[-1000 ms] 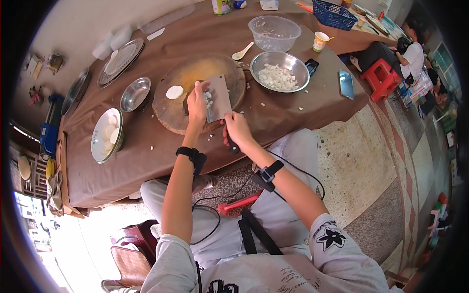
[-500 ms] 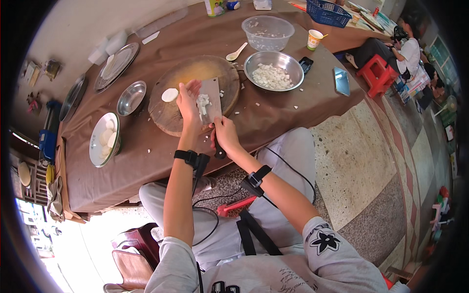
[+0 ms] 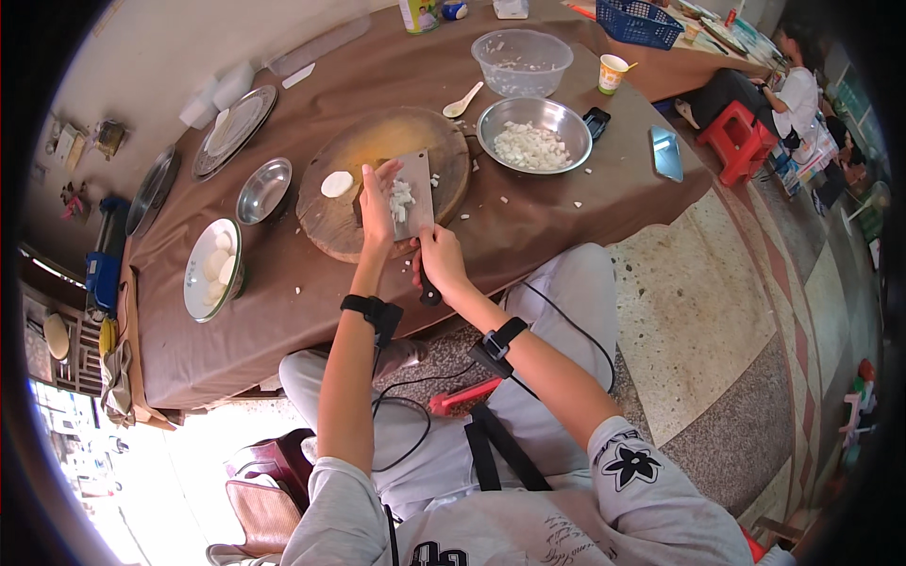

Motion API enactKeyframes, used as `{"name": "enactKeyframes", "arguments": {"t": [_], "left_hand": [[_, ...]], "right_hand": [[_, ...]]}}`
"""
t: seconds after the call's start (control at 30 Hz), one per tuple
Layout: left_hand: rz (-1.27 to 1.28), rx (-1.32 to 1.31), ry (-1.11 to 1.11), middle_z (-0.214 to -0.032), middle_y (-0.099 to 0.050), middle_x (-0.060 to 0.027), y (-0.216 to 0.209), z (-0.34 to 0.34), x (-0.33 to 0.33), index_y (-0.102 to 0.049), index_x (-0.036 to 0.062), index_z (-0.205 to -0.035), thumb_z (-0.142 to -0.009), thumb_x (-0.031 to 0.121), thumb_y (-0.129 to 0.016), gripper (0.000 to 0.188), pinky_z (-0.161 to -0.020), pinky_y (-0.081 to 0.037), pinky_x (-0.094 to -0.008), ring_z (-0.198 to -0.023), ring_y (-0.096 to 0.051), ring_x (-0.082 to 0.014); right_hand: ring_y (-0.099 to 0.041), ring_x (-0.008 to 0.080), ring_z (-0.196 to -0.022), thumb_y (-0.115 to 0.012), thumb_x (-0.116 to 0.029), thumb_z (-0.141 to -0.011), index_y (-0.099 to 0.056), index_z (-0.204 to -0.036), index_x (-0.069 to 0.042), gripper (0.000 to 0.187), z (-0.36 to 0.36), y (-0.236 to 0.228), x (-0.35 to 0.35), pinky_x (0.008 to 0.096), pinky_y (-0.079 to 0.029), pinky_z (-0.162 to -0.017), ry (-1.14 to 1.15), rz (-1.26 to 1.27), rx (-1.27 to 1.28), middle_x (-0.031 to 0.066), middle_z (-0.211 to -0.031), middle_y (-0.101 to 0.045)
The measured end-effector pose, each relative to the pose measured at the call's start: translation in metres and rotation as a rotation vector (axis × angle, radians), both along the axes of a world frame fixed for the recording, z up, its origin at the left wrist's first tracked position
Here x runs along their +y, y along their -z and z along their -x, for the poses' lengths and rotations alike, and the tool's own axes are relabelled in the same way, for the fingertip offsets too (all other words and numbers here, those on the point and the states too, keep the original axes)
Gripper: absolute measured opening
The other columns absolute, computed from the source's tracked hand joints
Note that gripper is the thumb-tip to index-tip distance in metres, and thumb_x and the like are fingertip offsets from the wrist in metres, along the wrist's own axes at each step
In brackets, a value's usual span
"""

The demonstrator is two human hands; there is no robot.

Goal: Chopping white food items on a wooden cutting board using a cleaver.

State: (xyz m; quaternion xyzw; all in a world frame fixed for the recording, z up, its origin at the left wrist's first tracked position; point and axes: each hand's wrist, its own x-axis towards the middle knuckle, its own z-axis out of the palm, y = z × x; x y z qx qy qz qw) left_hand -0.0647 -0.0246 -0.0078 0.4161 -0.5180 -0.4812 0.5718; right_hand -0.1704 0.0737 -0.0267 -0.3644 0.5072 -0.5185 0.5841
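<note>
My right hand (image 3: 440, 258) is closed around the dark handle of a cleaver (image 3: 415, 219), whose broad blade lies low over a round wooden chopping board (image 3: 326, 231). Small diced white pieces (image 3: 402, 198) rest on the blade. Along its left side my left hand (image 3: 378, 209) is held open, fingers stretched and palm toward the pieces. To the left on the board sits a round white slice (image 3: 337, 184). A steel bowl (image 3: 486, 141) of similar white dice stands right of the board. At left, a white bowl (image 3: 195, 281) contains several pale, round pieces.
Behind the steel bowl are a clear plastic tub (image 3: 521, 71), a white spoon (image 3: 463, 100) and a paper cup (image 3: 612, 74). A phone (image 3: 665, 154) lies at right. An empty metal bowl (image 3: 263, 191) and plates (image 3: 234, 132) stand left. Beyond, a person sits near a red stool (image 3: 736, 141).
The scene has shifted slightly rightward in the picture. Both hands and the cleaver keep nearly the same place over the board. The person in the background has changed head and arm position.
</note>
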Motion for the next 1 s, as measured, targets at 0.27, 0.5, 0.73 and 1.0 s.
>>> {"name": "enactKeyframes", "arguments": {"t": [0.27,0.5,0.73,1.0], "left_hand": [[-0.084,0.219,-0.017,-0.143,-0.060,-0.0246,-0.016,0.004,0.004,-0.054,-0.0108,-0.141,-0.112,0.057,-0.023,0.079,-0.125,-0.029,-0.0429,-0.143,-0.049,-0.0322],[0.084,0.094,-0.100,-0.143,-0.060,-0.0251,-0.034,-0.009,-0.009,-0.054,-0.0102,-0.141,-0.113,0.056,-0.020,0.079,-0.124,-0.030,-0.0431,-0.142,-0.050,-0.0323],[0.427,-0.938,0.016,-0.113,-0.071,-0.0220,-0.009,0.020,-0.006,-0.068,0.0008,-0.127,-0.090,0.009,-0.068,0.038,-0.097,-0.053,-0.0404,-0.106,-0.068,-0.0364],[0.340,-1.179,0.419,-0.099,-0.070,-0.0200,-0.039,0.025,-0.052,-0.069,0.0005,-0.113,-0.079,0.007,-0.066,0.035,-0.088,-0.054,-0.0436,-0.096,-0.068,-0.0378]], "right_hand": [[-0.055,0.0181,-0.040,-0.043,-0.032,-0.109,-0.058,-0.099,0.000,0.037,0.016,-0.004,0.006,0.0325,-0.044,-0.038,-0.034,-0.036,-0.139,0.0059,-0.059,-0.055],[-0.056,0.0196,-0.038,-0.044,-0.031,-0.109,-0.056,-0.097,0.001,0.037,0.073,-0.037,0.001,0.0327,-0.044,-0.036,-0.009,0.035,-0.085,0.0085,-0.056,-0.056],[-0.055,0.0184,-0.041,-0.045,-0.033,-0.109,-0.056,-0.099,0.000,0.036,0.128,-0.052,0.003,0.0329,-0.044,-0.038,0.030,0.010,-0.038,0.0075,-0.059,-0.055],[-0.055,0.0176,-0.042,-0.046,-0.033,-0.109,-0.058,-0.100,-0.001,0.035,0.211,-0.084,-0.014,0.0323,-0.045,-0.039,0.116,0.054,0.154,0.0068,-0.061,-0.057]]}}
